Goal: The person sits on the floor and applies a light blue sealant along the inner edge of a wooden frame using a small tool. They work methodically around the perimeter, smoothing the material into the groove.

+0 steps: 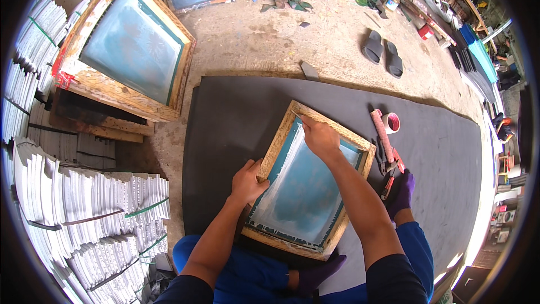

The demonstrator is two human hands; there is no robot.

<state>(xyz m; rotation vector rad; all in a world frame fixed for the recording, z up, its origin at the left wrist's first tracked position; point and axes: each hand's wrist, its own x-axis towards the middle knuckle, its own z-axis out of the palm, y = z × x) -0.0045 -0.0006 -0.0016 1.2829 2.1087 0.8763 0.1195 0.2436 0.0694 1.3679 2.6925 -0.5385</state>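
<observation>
Separately, the left hand [247,183] is gripping the wooden screen-printing frame [280,142] on the black mat [236,124] at nine o'clock, the right hand [322,138] pinching a thin implement [296,114] at twelve; firm bracing is likely sparing the mesh [306,191].

The one view looks from the person's head, through the left of two side-by-side fisheye cameras, facing steeply down and somewhat forward. Both hands, left hand [247,183] and right hand [322,137], sit near the middle, about arm's reach away, over the screen [304,194]. The forearms [216,236] enter from below. The slippers [372,48] lie farther off, toward the top; the stacks [95,205] bend along the left rim.
</observation>
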